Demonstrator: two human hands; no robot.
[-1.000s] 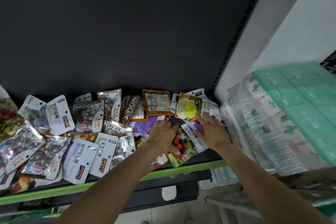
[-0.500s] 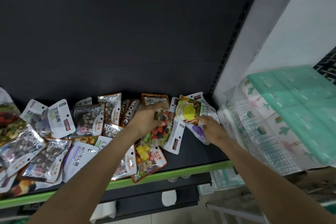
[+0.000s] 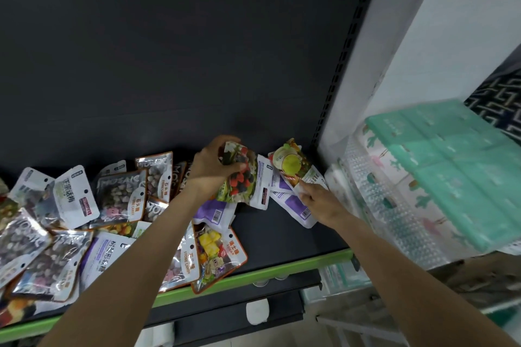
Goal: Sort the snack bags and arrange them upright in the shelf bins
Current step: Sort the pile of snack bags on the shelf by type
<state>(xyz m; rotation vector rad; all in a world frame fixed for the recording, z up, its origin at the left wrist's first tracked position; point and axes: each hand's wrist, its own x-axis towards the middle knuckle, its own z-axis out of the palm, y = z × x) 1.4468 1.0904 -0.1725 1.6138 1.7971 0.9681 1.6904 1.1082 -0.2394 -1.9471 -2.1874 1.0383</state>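
At the back right of a dark shelf, just left of its slotted upright post (image 3: 342, 65), a berry-print snack bag (image 3: 239, 179) is lifted off the shelf and tilted toward standing. The left hand (image 3: 214, 166) grips it near its top edge, fingers curled over the top and thumb pressed on the printed face. Between that bag and the post, a bag with a yellow circle (image 3: 290, 165) leans up against the back wall, on top of white-and-purple bags (image 3: 293, 203) lying flat. The right hand (image 3: 320, 200) pinches the lower corner of the yellow-circle bag, fingers folded in.

To do this step well, I judge the berry bag should be set on its bottom seam just left of the yellow-circle bag, face outward, with the right hand bracing the standing bag so it does not slide down. The flat purple bags underneath look slippery and may let the upright ones topple; clearing them aside first would help.

Farther left of the post, many more bags lie heaped and overlapping: grey "Mosaic" stone-candy bags (image 3: 121, 194), white bags with dark lettering (image 3: 73, 194), and an orange-edged bag (image 3: 217, 256) at the shelf's green front lip (image 3: 282, 265). Right of the post, outside the shelf, sit mint-green packs (image 3: 451, 166) in clear wrap. No separate bins are visible.
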